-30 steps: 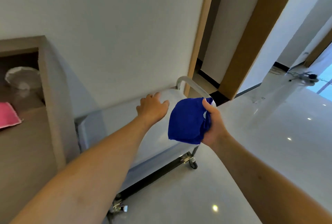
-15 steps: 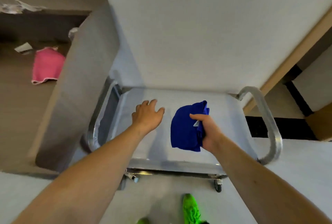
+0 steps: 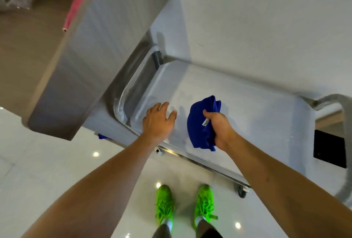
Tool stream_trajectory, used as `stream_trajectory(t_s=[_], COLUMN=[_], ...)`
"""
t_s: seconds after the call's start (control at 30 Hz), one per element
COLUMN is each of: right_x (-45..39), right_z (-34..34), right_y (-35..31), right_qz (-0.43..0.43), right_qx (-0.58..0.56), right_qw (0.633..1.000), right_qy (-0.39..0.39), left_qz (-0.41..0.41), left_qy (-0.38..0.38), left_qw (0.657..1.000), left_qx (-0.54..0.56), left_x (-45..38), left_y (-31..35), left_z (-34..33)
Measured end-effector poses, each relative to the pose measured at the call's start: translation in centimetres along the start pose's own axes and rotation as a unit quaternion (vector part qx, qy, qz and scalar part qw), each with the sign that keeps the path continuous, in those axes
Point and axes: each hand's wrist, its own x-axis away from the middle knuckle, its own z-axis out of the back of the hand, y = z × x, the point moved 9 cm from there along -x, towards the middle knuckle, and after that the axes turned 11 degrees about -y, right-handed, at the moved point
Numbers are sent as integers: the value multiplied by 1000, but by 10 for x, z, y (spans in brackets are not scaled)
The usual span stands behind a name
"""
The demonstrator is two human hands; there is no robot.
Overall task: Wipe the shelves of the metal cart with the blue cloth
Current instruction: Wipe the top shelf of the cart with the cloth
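The metal cart (image 3: 253, 115) stands against the white wall, its flat top shelf seen from above. My right hand (image 3: 221, 129) grips the bunched blue cloth (image 3: 200, 123) just above the shelf's near left part. My left hand (image 3: 158, 121) hovers beside it over the shelf's left front corner, fingers spread and holding nothing. The cart's lower shelves are hidden under the top one; a curved handle (image 3: 344, 123) shows at its right end and a caster (image 3: 242, 193) under the front rail.
A grey-brown counter block (image 3: 99, 47) juts out right next to the cart's left end, with a pink cloth (image 3: 74, 10) on its top. My green shoes (image 3: 165, 205) stand on the glossy white floor in front of the cart.
The view has tipped downward and turned, so the cart's top and my shoes now show from above. Both hands kept their pose over the shelf, the right still holding the cloth.
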Motion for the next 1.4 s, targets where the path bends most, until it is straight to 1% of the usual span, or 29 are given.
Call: stream_trajectory(t_s=[0.1,0.17,0.23,0.27,0.3,0.33,0.37,0.4,0.43,0.47,0.5,0.53,0.57,0.67,0.7,0.83,0.9,0.97,1.07,1.17,1.27,1.4], right_x=[-15,-23,-30,-35,-40,-47,-54,-63,-71,-75,-76,-78,-79,-83,-84,-89,-91,-90,-89,-96,-105,-111], right_z=[-13,-23,-35,-42,-49,-59,-71,-81,-90,-97,-102,-105,-105,-101,-100,-103,-105,-104,-100,-97,-100,-113], right_y=[-11,-23,-34,-37,-38,-35,-27,-11,8,27,45,59,67,66,64,61,65,67,61,55,60,68], right_qz=[28,61,104,123,140,150,148,133,113,102,101,106,116,152,162,187,190,198,234,252,255,273], right_qx=[69,138,225,277,348,440,542,637,705,747,773,787,793,794,799,831,839,840,846,856,858,854], right_qw=[997,988,968,952,926,884,827,759,700,655,622,602,592,586,577,523,508,502,476,444,434,430], right_qy=[9,21,37,43,48,45,33,10,-19,-48,-72,-83,-81,-53,-47,-45,-53,-55,-56,-76,-99,-100], left_qz=[7,7,-2,-6,-10,-9,-5,1,7,11,14,15,15,16,16,-7,-27,-33,-12,34,64,54], left_qy=[17,20,17,18,21,23,24,25,25,26,27,27,26,20,18,36,47,53,68,86,122,163], left_qw=[999,998,998,997,997,996,996,996,995,996,996,997,997,998,999,999,999,998,998,995,990,983], left_qx=[35,56,68,72,76,81,87,91,92,89,83,76,69,51,46,34,7,-17,-7,25,27,59], left_x=[-1,-2,-3,-4,-4,-4,-3,-3,-2,-1,0,0,0,-3,-4,-9,-11,-14,-14,-13,-12,-10], left_y=[-19,-32,-42,-48,-52,-58,-64,-70,-76,-81,-85,-90,-94,-103,-105,-96,-86,-80,-82,-98,-117,-133], left_z=[-5,-7,-9,-10,-11,-13,-16,-19,-22,-25,-27,-29,-31,-36,-37,-33,-31,-32,-36,-38,-40,-50])
